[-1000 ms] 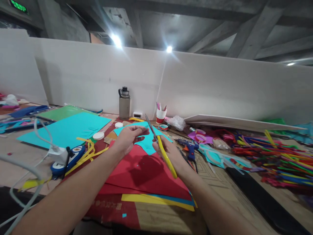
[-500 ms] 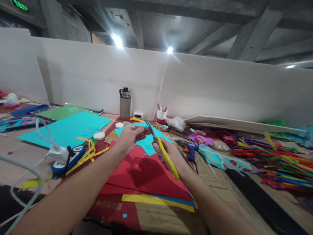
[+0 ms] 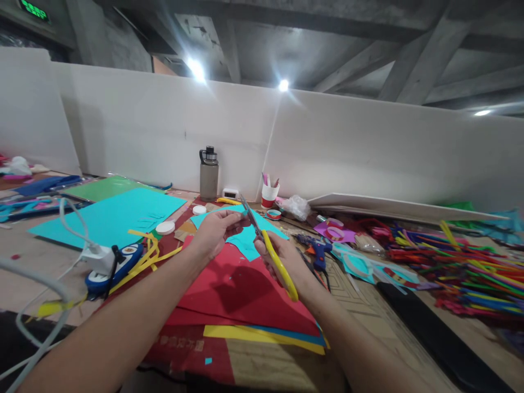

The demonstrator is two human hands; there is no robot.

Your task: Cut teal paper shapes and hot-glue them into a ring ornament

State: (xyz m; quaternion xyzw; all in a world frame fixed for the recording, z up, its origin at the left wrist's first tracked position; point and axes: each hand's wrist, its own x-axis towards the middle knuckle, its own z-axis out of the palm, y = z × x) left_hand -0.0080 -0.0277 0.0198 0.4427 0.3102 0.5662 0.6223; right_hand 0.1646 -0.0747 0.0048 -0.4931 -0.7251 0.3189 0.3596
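Observation:
Yellow-handled scissors (image 3: 280, 267) are in my right hand (image 3: 282, 256), with fingers wrapped round the handles and the blades pointing up and away. The blades reach beside the fingertips of my left hand (image 3: 216, 232), which is closed in a pinch. What sits between those fingertips is too small to make out. Below both hands lies a sheet of red paper (image 3: 245, 295), shadowed in its middle. Light blue paper (image 3: 248, 244) with a cut edge rests just beyond it, partly hidden by my hands.
A large light blue sheet (image 3: 110, 213), yellow strips (image 3: 153, 251) and a blue power strip (image 3: 117, 267) lie left. A bottle (image 3: 208, 180) and a cup of pens (image 3: 269, 194) stand behind. Rightward are a glue gun (image 3: 320, 252), a black bar (image 3: 434, 333) and many coloured pipe cleaners (image 3: 470, 267).
Almost nothing differs. Both hands and the scissors hold nearly the same pose, and the whole view has shifted very slightly.

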